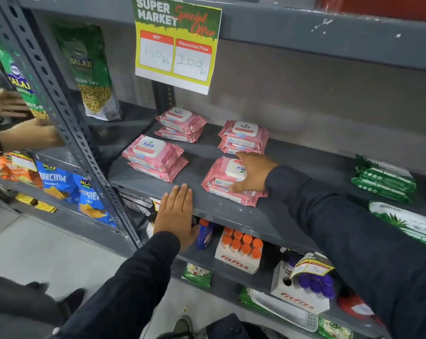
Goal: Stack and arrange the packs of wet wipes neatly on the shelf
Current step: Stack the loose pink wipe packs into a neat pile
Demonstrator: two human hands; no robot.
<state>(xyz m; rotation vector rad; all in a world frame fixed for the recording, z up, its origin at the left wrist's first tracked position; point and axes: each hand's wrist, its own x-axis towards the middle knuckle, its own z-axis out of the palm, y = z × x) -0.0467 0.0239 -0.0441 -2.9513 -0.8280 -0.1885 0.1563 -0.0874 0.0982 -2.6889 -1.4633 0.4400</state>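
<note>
Right hand [252, 172] on pink wipes stack [227, 183], grey shelf [231, 214]

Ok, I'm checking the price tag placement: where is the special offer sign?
The special offer sign hangs from the upper shelf edge, upper left of centre, above the back-left stack of pink wipes.

Single head-worn wide-angle view, looking forward and down at a grey shelf [231, 211].

Close in, within arm's reach of the shelf edge, tilted so the shelf runs from centre left down to lower right. Wide enough to take in the price sign [176, 42] at top centre, the lower shelf level and floor along the bottom, and a neighbouring rack at far left. Straight edges bowed by the lens. No second view to compare.
</note>
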